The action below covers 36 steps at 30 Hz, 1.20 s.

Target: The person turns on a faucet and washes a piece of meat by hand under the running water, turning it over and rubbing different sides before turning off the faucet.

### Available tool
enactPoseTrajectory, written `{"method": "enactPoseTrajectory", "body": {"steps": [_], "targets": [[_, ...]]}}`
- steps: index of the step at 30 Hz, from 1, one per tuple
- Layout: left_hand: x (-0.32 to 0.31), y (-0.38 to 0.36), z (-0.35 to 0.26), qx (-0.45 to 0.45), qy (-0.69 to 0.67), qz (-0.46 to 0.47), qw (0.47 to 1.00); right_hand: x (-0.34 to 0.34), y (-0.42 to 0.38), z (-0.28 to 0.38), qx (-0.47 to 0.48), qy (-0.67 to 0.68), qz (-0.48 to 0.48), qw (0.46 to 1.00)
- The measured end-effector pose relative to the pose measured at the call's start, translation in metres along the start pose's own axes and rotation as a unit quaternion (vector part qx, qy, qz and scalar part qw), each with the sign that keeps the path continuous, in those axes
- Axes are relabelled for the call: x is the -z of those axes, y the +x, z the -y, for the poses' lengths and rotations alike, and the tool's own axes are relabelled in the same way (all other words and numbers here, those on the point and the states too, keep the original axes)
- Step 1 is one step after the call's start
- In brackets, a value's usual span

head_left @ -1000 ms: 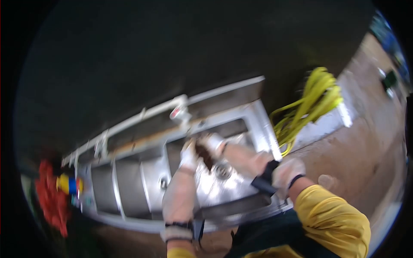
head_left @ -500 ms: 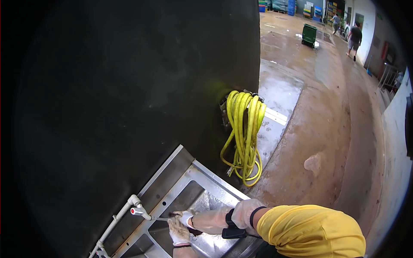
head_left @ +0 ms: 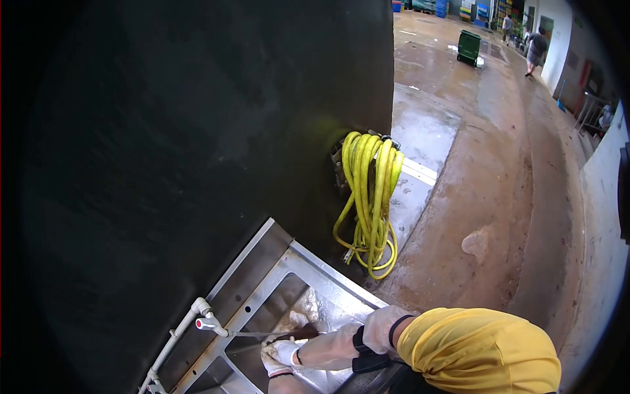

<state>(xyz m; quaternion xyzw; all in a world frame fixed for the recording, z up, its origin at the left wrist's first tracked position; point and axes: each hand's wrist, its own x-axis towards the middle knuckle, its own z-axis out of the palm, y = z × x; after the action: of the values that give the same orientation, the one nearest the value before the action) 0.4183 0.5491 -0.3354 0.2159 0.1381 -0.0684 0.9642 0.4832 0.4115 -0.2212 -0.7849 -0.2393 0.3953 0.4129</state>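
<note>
My right hand (head_left: 286, 351), in a whitish glove, is inside the metal sink (head_left: 314, 261). My left hand (head_left: 270, 363), gloved too, presses close against it from below. Both hands are closed together. A dark brown piece (head_left: 305, 332) shows just beyond the right hand's fingers, with a pale patch beside it; its kind is too blurred to tell. A thin stream of water runs from the white tap (head_left: 211, 324) towards the hands. The fingers' undersides are hidden.
A coiled yellow hose (head_left: 373, 190) hangs on the dark wall (head_left: 197, 131) behind the sink. White pipe (head_left: 172, 343) runs along the sink's back. Further off stand a green wheeled bin (head_left: 468, 47) and two people on the wet floor (head_left: 485, 217).
My hands have moved a little lower and nearer in the sink. The dark brown piece and the pale patch now show more plainly. The people in the distance have walked on.
</note>
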Motion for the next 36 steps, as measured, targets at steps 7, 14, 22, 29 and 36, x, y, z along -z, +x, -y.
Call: {"method": "enactPoseTrajectory", "body": {"steps": [7, 14, 22, 29, 36], "targets": [[-0.104, -0.011, 0.016, -0.037, 0.179, -0.082, 0.98, -0.003, 0.01, 0.004, -0.1, -0.011, -0.16, 0.982], [-0.137, -0.02, 0.008, 0.31, -0.943, -0.03, 0.115, -0.006, 0.008, 0.003, -0.058, 0.05, -0.105, 0.991], [-0.188, -0.026, 0.018, 0.299, -0.939, -0.091, -0.143, -0.02, 0.023, -0.009, -0.04, 0.044, -0.12, 0.991], [-0.155, -0.041, 0.004, 0.044, -0.235, -0.03, 0.971, -0.014, 0.035, -0.009, -0.036, 0.071, -0.105, 0.991], [-0.115, -0.009, -0.028, -0.048, 0.2, -0.289, 0.935, -0.017, 0.074, -0.014, 0.0, 0.203, -0.188, 0.961]]}}
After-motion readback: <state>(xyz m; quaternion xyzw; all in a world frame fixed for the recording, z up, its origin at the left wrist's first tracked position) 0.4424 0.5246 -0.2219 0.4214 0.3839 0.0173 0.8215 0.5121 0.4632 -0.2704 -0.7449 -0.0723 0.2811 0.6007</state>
